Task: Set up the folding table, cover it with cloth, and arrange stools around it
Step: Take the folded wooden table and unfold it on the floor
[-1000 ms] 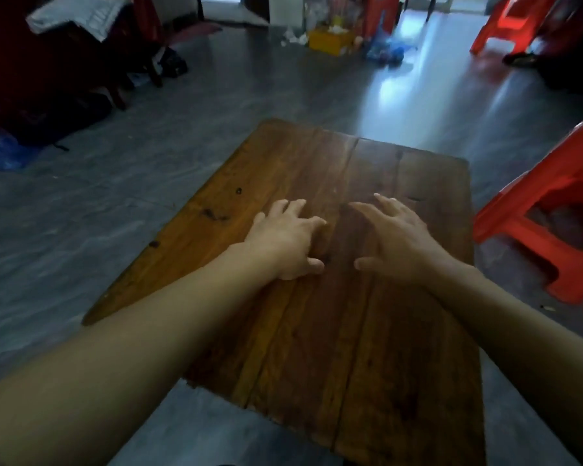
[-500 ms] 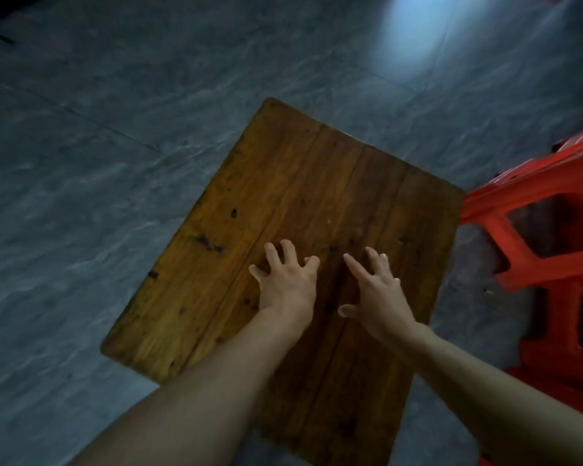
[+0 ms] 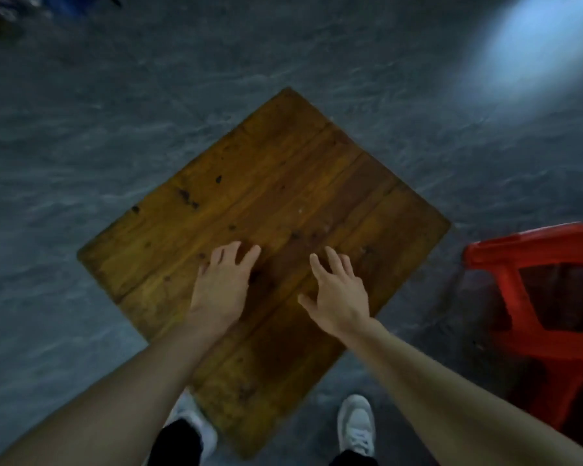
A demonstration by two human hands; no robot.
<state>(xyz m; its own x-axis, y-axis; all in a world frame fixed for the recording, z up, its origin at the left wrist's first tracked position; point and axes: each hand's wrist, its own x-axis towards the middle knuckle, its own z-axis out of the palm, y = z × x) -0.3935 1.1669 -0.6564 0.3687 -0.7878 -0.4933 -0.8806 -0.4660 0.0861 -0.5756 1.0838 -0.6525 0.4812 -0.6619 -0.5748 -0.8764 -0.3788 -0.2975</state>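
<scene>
1. head: table [image 3: 283,203] stands on the floor [image 3: 64,146], no cloth on it; left hand [image 3: 221,287] and right hand [image 3: 340,294] lie over its top, fingers spread, gripping nothing; stool [image 3: 535,314] just right.
2. risk: an unlocked leg folding under any press; a shoe [image 3: 355,422] near the corner could knock it.

No writing, label, brand mark, number or sign can be read anywhere in this view. The wooden tabletop [image 3: 283,210] carries only dark knots and plank seams, and the red plastic stool [image 3: 535,297] to the right of it shows plain moulded surfaces. The white shoes [image 3: 355,422] at the near corner of the tabletop are too blurred to show any logo.
</scene>
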